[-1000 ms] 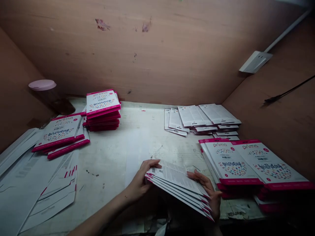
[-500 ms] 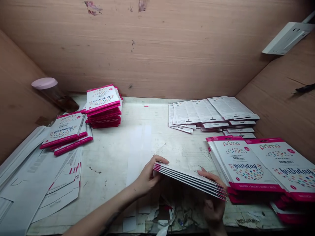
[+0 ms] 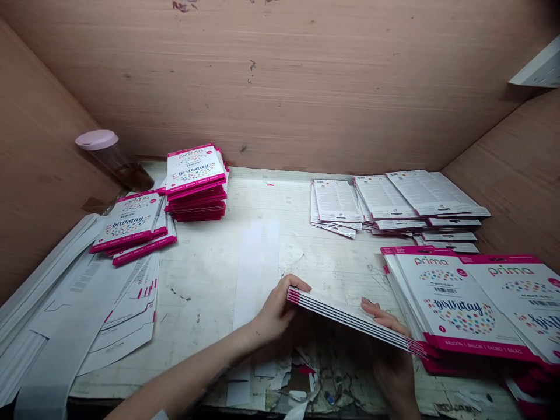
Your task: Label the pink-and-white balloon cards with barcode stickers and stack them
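Observation:
Between my two hands is a thin stack of balloon packets, white with pink edges, held edge-on above the front of the table. My left hand pinches its left end, thumb below and fingers on top. At the right end my right hand grips the stack, fingertips over the upper face and the palm beneath. Just right of that hand lies a pile of "prima birthday" balloon packets, front side up. Behind it more packets lie in overlapping piles with their printed backs up.
At the back left stands a tall pile of packets, with a lower pile beside it. A lidded bottle leans near the left wall. Flat white card sleeves cover the left side. Torn paper lies at the front edge.
The view has shifted, so the table's things sit differently in the frame. The held packets are pressed closer together. Both hands keep their hold.

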The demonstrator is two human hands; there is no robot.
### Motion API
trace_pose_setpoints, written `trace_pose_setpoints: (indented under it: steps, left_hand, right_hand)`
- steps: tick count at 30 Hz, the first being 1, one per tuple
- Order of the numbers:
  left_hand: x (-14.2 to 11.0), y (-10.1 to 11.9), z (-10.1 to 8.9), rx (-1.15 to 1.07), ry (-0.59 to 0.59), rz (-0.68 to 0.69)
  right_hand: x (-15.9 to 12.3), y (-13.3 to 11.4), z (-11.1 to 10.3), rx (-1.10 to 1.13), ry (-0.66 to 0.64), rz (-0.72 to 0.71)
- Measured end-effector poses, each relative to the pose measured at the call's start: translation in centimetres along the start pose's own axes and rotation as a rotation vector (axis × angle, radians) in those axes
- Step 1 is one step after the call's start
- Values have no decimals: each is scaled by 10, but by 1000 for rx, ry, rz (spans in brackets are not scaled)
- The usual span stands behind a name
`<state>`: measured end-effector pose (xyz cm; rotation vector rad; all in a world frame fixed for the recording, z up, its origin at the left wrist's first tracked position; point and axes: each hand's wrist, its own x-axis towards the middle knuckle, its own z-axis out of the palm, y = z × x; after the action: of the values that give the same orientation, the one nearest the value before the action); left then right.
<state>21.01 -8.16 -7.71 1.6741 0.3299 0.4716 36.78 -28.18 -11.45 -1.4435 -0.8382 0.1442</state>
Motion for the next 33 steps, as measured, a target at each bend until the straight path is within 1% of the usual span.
trace_pose_setpoints:
  steps: [5,8,10,12,14,16,18,20,22,23,26,27,29,31,33]
  left_hand:
    - [-2,-6,6,16,23,47]
    - [0,-4,8,38,42,15]
    - [2,3,3,37,73,-22]
    - [1,15,-10,22,108,-46]
    - [-4,28,-29,27,154,-56]
    - [-15,40,-49,69,227,-56]
    - [-30,48,-65,136,294,-42]
    - [-44,50,-75,196,333,-32]
    - [-55,45,-81,214,375,-50]
    - [-58,41,-84,198,399,-76]
    - [-60,19,-94,80,439,-219]
    - [-58,11,-97,63,437,-277]
    - [-52,-2,-102,146,421,-390]
    - [-45,-8,-101,301,411,-469]
    - [-39,-6,-98,517,429,-498]
  right_hand:
    - [2,0,3,-14,43,-5]
    - [1,3,1,0,84,8]
    - [4,2,1,-20,115,35]
    - [11,-2,8,-52,128,93]
    - [20,-9,22,-50,104,172]
    - [29,-15,41,0,29,237]
    - [34,-20,60,89,-41,232]
    - [35,-24,76,154,-93,204]
    - [34,-27,89,158,-115,214]
    - [34,-28,95,151,-133,245]
    - [37,-26,113,134,-219,399]
    - [40,-23,119,108,-251,444]
    - [46,-16,130,-48,-288,494]
    - [53,-10,137,-319,-315,503]
    - [59,-6,140,-569,-351,495]
